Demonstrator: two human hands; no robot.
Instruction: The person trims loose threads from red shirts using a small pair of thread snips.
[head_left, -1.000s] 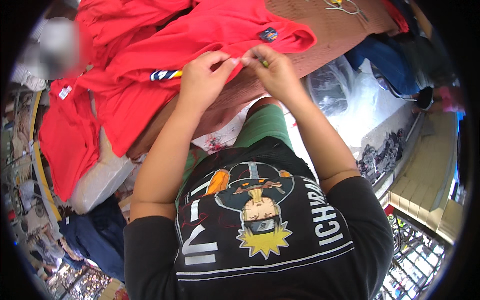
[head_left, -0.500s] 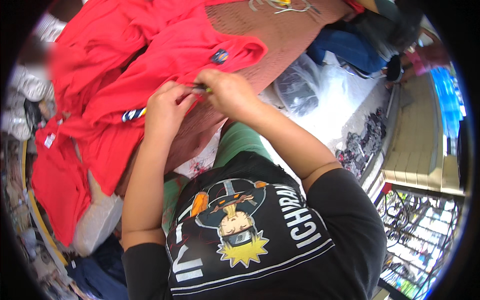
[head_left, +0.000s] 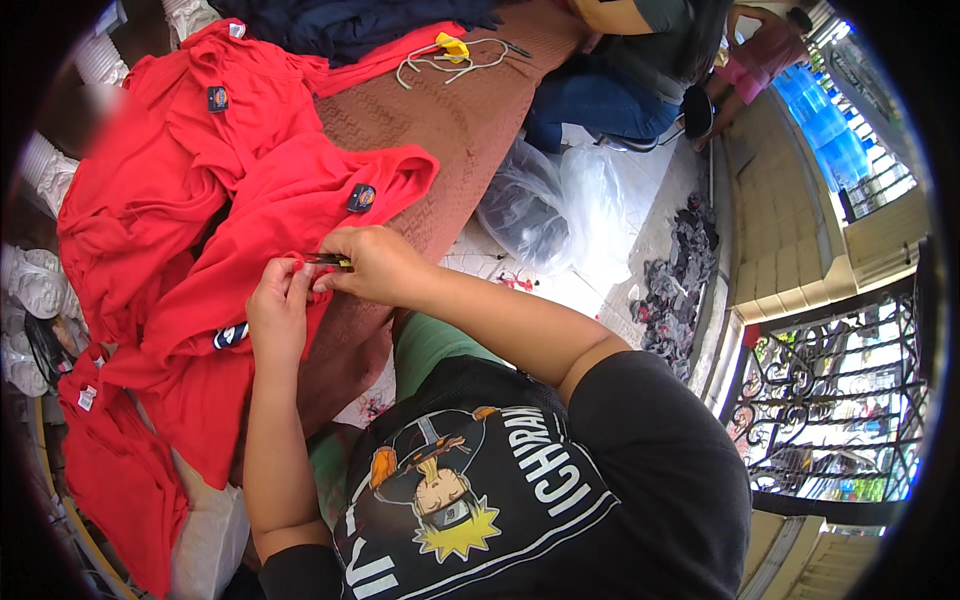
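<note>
A red knit garment (head_left: 290,195) with a small dark patch lies spread at the front edge of a table. My left hand (head_left: 277,312) pinches an edge of its cloth between thumb and fingers. Close beside it, my right hand (head_left: 375,266) is closed around small thread snips (head_left: 330,260), dark with a yellowish part. Their tip points at the cloth by my left fingertips. My right fingers hide most of the snips, so I cannot tell whether the blades touch the cloth.
More red garments (head_left: 130,195) pile up at left on the brown table cover (head_left: 470,95). White cords with a yellow piece (head_left: 452,47) lie farther back. A clear plastic bag (head_left: 565,205) stands on the floor at right, near a seated person (head_left: 625,95) and dark scraps (head_left: 680,280).
The view has shifted, so the table and hands appear lower and farther left. Both hands stay together at the cloth, and more of the snips shows.
</note>
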